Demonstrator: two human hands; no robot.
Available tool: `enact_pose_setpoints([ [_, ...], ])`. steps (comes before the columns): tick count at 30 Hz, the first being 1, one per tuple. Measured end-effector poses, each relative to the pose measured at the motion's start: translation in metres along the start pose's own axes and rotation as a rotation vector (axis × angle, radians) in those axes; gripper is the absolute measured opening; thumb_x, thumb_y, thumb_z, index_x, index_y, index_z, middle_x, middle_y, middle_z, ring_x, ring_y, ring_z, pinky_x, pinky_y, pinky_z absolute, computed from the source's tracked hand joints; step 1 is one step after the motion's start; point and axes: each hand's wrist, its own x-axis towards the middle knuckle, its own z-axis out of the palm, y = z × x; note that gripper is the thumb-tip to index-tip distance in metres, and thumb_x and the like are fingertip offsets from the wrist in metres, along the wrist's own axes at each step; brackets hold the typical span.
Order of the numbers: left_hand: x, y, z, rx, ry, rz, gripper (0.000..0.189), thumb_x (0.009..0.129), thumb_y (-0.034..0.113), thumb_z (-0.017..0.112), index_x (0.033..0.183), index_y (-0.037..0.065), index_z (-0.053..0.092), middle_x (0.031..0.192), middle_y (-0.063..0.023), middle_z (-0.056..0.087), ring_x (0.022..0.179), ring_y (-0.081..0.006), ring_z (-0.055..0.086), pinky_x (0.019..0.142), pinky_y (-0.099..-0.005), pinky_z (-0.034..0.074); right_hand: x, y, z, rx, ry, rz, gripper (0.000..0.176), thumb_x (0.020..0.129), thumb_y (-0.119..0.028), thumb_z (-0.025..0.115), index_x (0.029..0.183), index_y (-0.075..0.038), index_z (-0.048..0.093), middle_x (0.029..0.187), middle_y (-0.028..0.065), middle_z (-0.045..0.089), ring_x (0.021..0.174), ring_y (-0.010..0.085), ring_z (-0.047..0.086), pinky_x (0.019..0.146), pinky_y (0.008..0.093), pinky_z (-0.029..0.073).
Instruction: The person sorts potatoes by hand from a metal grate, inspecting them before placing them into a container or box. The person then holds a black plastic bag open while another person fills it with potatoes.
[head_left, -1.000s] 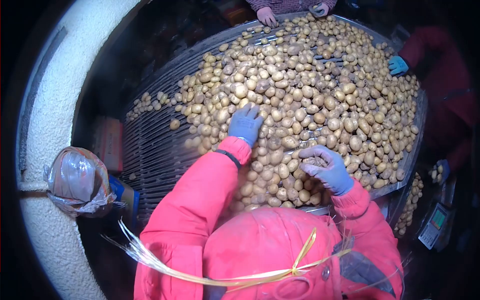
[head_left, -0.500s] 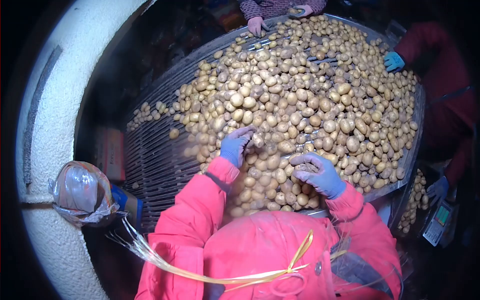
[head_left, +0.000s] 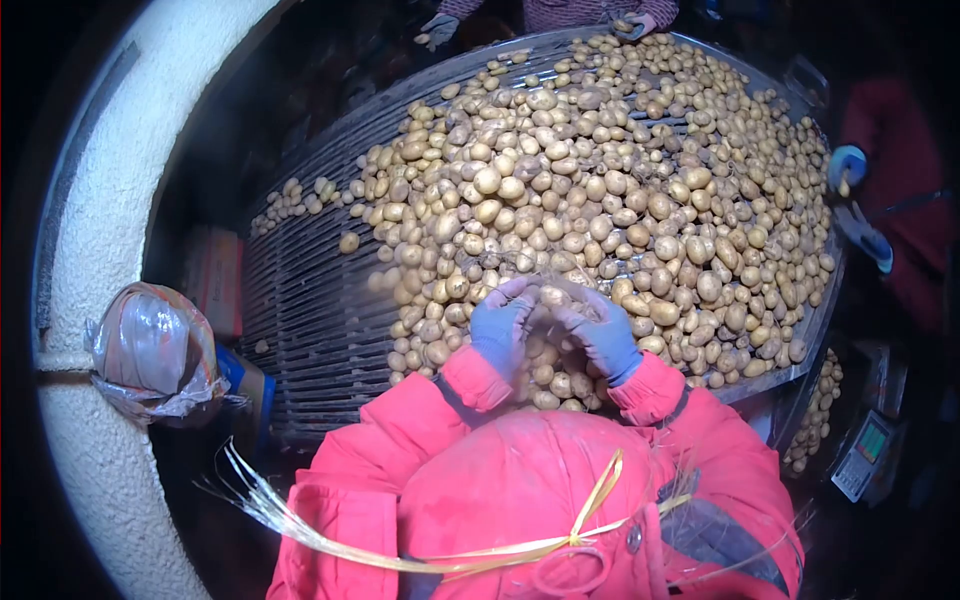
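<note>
Pink jacket [head_left: 530,470] obscured lower edge of slatted desk [head_left: 310,300]. White column [head_left: 110,200], wrapped bundle [head_left: 150,345] occupied frame left; keypad device [head_left: 860,455], lower right. Potatoes [head_left: 660,205] covered desk, centre to upper right: tan, rounded, soil-marked. Left hand [head_left: 500,322], right hand [head_left: 607,338] curled together mid-frame; grip indeterminate, blurred.

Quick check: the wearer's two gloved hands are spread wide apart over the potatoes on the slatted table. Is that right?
Not quite: they aren't spread wide apart. The head view shows the gloved left hand and right hand close together, over the potatoes on the slatted table.
</note>
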Motion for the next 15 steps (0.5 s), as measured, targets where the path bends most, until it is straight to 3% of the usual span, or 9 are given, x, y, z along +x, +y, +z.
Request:
enact_pose_setpoints([
  [1, 0.0, -0.001, -0.001, 0.034, -0.05, -0.014, 0.03, 0.094, 0.004, 0.064, 0.123, 0.0, 0.059, 0.101, -0.0064, 0.068, 0.079, -0.0114, 0.065, 0.071, -0.0232, 0.056, -0.004, -0.012, -0.002, 0.003, -0.009, 0.144, 0.047, 0.092, -0.026, 0.071, 0.133, -0.006, 0.059, 0.113, 0.0033, 0.066, 0.099, 0.0132, 0.063, 0.085, 0.0253, 0.052],
  [2, -0.001, -0.004, -0.002, 0.033, -0.05, -0.015, 0.03, 0.094, 0.004, 0.064, 0.123, 0.0, 0.059, 0.101, -0.0064, 0.068, 0.079, -0.0114, 0.065, 0.071, -0.0232, 0.056, -0.004, -0.013, -0.005, 0.003, -0.008, 0.145, 0.047, 0.092, -0.026, 0.071, 0.133, -0.006, 0.059, 0.113, 0.0033, 0.066, 0.099, 0.0132, 0.063, 0.085, 0.0253, 0.052],
  [5, -0.002, -0.013, -0.006, 0.078, -0.073, -0.059, 0.031, 0.095, 0.003, 0.063, 0.126, 0.0, 0.058, 0.101, -0.0071, 0.068, 0.079, -0.0128, 0.065, 0.071, -0.0235, 0.056, -0.003, -0.006, -0.013, -0.012, -0.018, 0.128, 0.046, 0.093, -0.026, 0.07, 0.132, -0.006, 0.059, 0.101, -0.0008, 0.067, 0.082, 0.0068, 0.061, 0.068, 0.0214, 0.051],
  [7, -0.005, -0.014, -0.01, 0.094, -0.296, -0.192, 0.032, 0.094, 0.006, 0.064, 0.125, 0.0, 0.059, 0.105, -0.0069, 0.067, 0.083, -0.0125, 0.065, 0.072, -0.0241, 0.055, 0.0, 0.016, -0.017, -0.054, -0.01, -0.151, 0.046, 0.092, -0.028, 0.071, 0.132, -0.006, 0.06, 0.093, -0.0028, 0.067, 0.072, 0.0034, 0.058, 0.058, 0.019, 0.048],
  [8, -0.01, -0.016, -0.008, 0.094, -0.295, -0.189, 0.032, 0.094, 0.006, 0.064, 0.125, 0.0, 0.059, 0.105, -0.0069, 0.067, 0.083, -0.0125, 0.065, 0.072, -0.0241, 0.055, -0.003, 0.018, -0.022, -0.055, -0.013, -0.153, 0.046, 0.092, -0.028, 0.071, 0.132, -0.006, 0.06, 0.093, -0.0028, 0.067, 0.072, 0.0034, 0.058, 0.058, 0.019, 0.048],
  [10, -0.022, -0.015, 0.0, 0.341, -0.262, -0.218, 0.036, 0.094, 0.012, 0.065, 0.127, 0.001, 0.058, 0.106, -0.0054, 0.066, 0.087, -0.0113, 0.062, 0.075, -0.0254, 0.052, -0.01, 0.013, -0.027, -0.077, -0.102, 0.09, 0.045, 0.092, -0.028, 0.071, 0.13, -0.005, 0.061, 0.095, -0.0011, 0.067, 0.075, 0.0046, 0.059, 0.061, 0.0196, 0.049],
  [11, -0.011, -0.027, -0.01, 0.651, -0.339, -0.103, 0.041, 0.093, 0.018, 0.065, 0.129, 0.0, 0.057, 0.108, -0.0046, 0.065, 0.09, -0.0103, 0.06, 0.077, -0.0257, 0.05, -0.013, 0.014, -0.027, -0.151, -0.097, 0.068, 0.044, 0.092, -0.027, 0.071, 0.129, -0.003, 0.061, 0.096, -0.0004, 0.066, 0.075, 0.0045, 0.059, 0.061, 0.0195, 0.049],
  [14, -0.013, -0.033, -0.012, 0.385, -0.531, -0.298, 0.038, 0.094, 0.019, 0.063, 0.126, 0.0, 0.059, 0.106, -0.0047, 0.065, 0.089, -0.0102, 0.06, 0.077, -0.0251, 0.05, -0.017, 0.028, -0.03, -0.047, -0.083, -0.045, 0.044, 0.092, -0.023, 0.071, 0.128, -0.001, 0.061, 0.095, 0.0008, 0.066, 0.075, 0.0045, 0.058, 0.061, 0.0194, 0.049],
  [15, -0.023, -0.016, -0.007, 0.288, -0.639, -0.245, 0.037, 0.096, 0.023, 0.062, 0.125, 0.0, 0.06, 0.105, -0.0042, 0.065, 0.092, -0.0083, 0.059, 0.078, -0.0236, 0.049, -0.018, 0.02, -0.038, -0.053, -0.056, 0.053, 0.044, 0.092, -0.026, 0.071, 0.127, -0.001, 0.061, 0.099, 0.0036, 0.067, 0.078, 0.006, 0.061, 0.061, 0.0193, 0.049],
])
